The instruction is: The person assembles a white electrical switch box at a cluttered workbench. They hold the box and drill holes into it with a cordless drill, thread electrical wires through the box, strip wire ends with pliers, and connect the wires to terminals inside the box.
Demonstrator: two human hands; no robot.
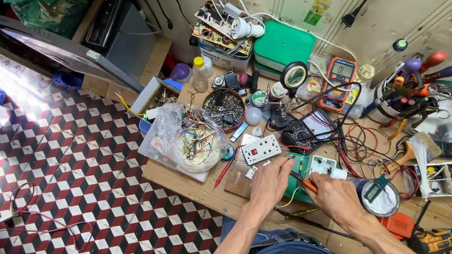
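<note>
My left hand (271, 181) rests palm down on a green circuit board (300, 165) lying on the low wooden bench (187, 186). My right hand (332, 193) grips an orange-handled tool (305, 183) whose tip points at the board, between both hands. A small white plastic part (323, 164) sits just beyond my right hand. A white switch-and-socket plate (260, 149) lies a little beyond my left hand. A yellow wire (289, 200) trails from under the board.
A clear bag of wire scraps (189, 138), a round tin of parts (224, 108), a magnifier (293, 75), two multimeters (339, 78), a container of screwdrivers and pliers (410, 92), a brush (418, 150) and a yellow drill (436, 242) crowd the bench. Patterned tile floor (70, 190) lies left.
</note>
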